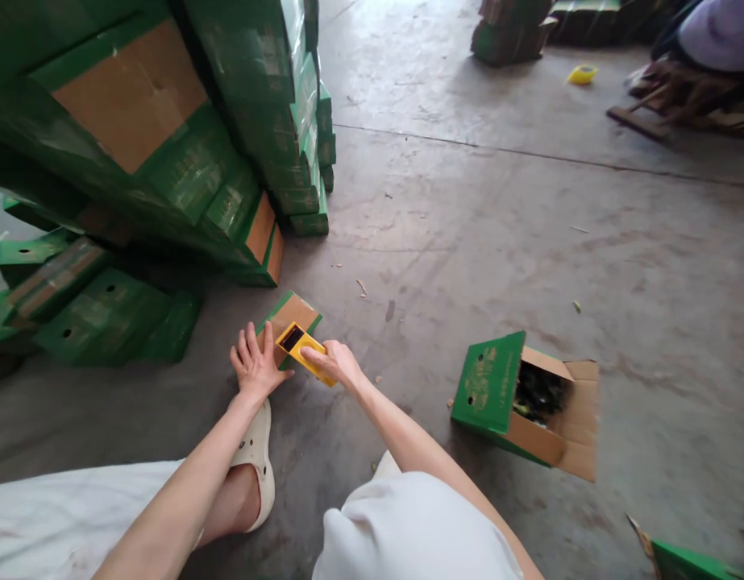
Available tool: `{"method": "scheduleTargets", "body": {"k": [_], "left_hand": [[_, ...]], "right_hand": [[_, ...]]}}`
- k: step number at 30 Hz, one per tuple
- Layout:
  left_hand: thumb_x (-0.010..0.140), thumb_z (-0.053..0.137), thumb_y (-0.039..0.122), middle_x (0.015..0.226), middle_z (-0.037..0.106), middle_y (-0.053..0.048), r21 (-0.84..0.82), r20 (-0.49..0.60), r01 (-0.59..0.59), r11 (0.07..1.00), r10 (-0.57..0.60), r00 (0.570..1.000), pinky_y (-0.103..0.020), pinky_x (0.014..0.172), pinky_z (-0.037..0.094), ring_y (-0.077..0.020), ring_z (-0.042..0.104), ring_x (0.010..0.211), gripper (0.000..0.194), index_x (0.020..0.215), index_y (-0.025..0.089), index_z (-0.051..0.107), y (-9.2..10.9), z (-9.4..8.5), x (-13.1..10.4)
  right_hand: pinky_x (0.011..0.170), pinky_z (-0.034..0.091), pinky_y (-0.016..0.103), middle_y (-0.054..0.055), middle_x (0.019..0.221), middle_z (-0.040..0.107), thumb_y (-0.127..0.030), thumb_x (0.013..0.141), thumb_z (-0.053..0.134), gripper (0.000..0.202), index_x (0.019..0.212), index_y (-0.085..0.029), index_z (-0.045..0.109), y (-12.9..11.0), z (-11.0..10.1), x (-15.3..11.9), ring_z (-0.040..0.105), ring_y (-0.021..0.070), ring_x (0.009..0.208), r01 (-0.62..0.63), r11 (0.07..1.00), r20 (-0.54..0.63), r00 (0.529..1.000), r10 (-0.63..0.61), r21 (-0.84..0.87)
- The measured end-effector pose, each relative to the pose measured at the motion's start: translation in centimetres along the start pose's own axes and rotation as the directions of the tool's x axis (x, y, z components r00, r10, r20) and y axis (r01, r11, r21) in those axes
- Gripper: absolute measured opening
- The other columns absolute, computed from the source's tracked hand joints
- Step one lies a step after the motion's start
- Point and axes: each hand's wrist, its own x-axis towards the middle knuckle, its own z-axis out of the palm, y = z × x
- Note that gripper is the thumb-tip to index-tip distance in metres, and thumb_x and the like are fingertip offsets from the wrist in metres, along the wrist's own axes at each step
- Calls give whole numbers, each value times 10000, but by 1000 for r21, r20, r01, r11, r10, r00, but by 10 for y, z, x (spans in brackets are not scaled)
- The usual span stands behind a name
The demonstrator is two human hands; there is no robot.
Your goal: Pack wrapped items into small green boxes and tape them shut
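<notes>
My left hand (255, 362) rests with its fingers spread on the near left side of a small green-and-brown cardboard box (296, 312) on the floor. In my right hand (340, 362) is a yellow handheld tool (314, 360) with a dark rectangular panel at its far end. I cannot make out what kind of tool it is. That far end is over the cardboard, close to my left fingers; whether it touches is unclear. Part of the cardboard is hidden beneath my left hand and the tool.
Tall stacks of green boxes (251, 137) rise at upper left, with loose green boxes (105, 314) beside them. An open green box (489, 383) holding dark items stands right. A yellow tape roll (582, 75) lies near a seated person (719, 36). My cream clog (263, 451) is below my left hand.
</notes>
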Motion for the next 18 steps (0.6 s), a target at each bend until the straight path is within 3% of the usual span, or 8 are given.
{"method": "scheduleTargets", "body": {"k": [3, 5, 8, 13, 15, 18], "left_hand": [[699, 833, 361, 1695, 223, -207, -16, 56, 22, 1000, -21, 998, -623, 1193, 238, -460, 261, 1514, 1211, 1708, 281, 167, 2, -9, 4], [684, 820, 361, 1651, 277, -195, -48, 87, 31, 998, -26, 996, -611, 1174, 259, -452, 319, 1468, 1218, 1707, 306, 160, 8, -18, 0], [657, 820, 407, 1622, 311, -176, -113, 117, 40, 993, -27, 993, -576, 1171, 273, -424, 352, 1445, 1264, 1709, 324, 124, 27, -24, -30], [673, 789, 400, 1598, 352, -170, -240, 255, 37, 970, 27, 966, -544, 1169, 278, -413, 364, 1446, 1217, 1706, 333, 149, 70, -16, -101], [697, 768, 390, 1596, 353, -179, -251, 268, 19, 968, 51, 962, -555, 1178, 254, -415, 348, 1460, 1156, 1699, 332, 196, 79, -14, -115], [697, 767, 390, 1600, 354, -180, -262, 270, 16, 965, 57, 961, -559, 1185, 237, -412, 352, 1460, 1142, 1695, 325, 217, 80, -15, -117]], "right_hand": [[618, 344, 238, 71, 865, 731, -724, 963, 540, 579, 936, -176, 722, -1, -6, -6, 645, 184, 798, 14, 1000, 12, 1000, -14, -7], [611, 329, 241, 66, 849, 722, -736, 954, 553, 581, 926, -180, 718, 0, -15, -17, 635, 185, 795, 18, 999, 17, 1000, -17, -35], [607, 308, 260, 65, 821, 710, -752, 925, 583, 583, 869, -186, 711, 14, -32, -48, 615, 190, 764, 17, 994, 9, 1000, -16, -108], [594, 284, 279, 48, 763, 682, -661, 944, 583, 509, 796, -183, 676, 64, -43, -112, 574, 171, 692, -79, 989, 57, 995, 86, -129], [588, 285, 277, 32, 748, 665, -635, 943, 582, 486, 784, -183, 659, 77, -38, -126, 565, 163, 680, -117, 990, 54, 991, 121, -72], [584, 293, 271, 13, 726, 640, -644, 935, 572, 494, 761, -185, 626, 83, -29, -131, 558, 158, 678, -120, 993, 24, 992, 120, 0]]}}
